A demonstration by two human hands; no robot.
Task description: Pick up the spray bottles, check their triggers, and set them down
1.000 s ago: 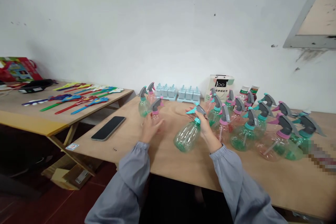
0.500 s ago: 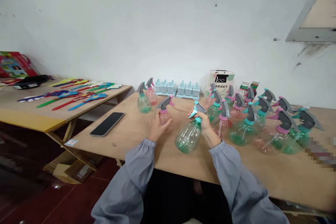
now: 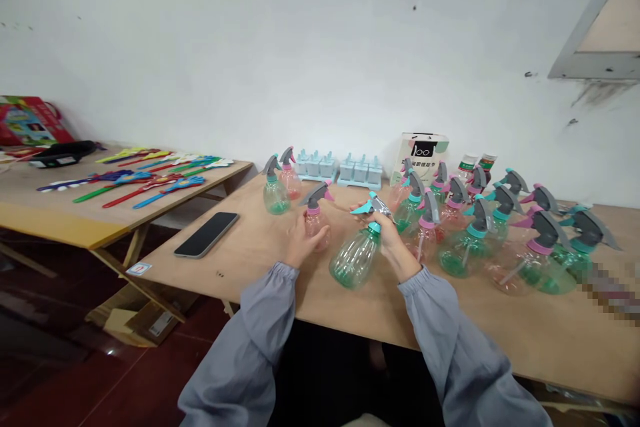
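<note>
My left hand (image 3: 303,240) is wrapped round the body of a pink spray bottle (image 3: 323,233) with a grey and pink trigger head. The fingers of my right hand (image 3: 387,233) close round the neck and grey-and-teal head of a green spray bottle (image 3: 355,257), which tilts with its base toward the lower left. Behind my left hand stand another green spray bottle (image 3: 276,195) and a pink spray bottle (image 3: 290,181). Several pink and green spray bottles (image 3: 463,253) stand close together to the right of my right hand.
A black phone (image 3: 207,235) lies left on the wooden table (image 3: 260,260). Light-blue moulds (image 3: 360,171), a printed carton (image 3: 419,153) and two small capped bottles (image 3: 467,163) stand at the back. Colourful hand-shaped sticks (image 3: 145,188) lie on the left table.
The green bottle in my right hand has tilted a little more, its head moving slightly left. My left hand still holds the pink bottle. The view has shifted slightly.
</note>
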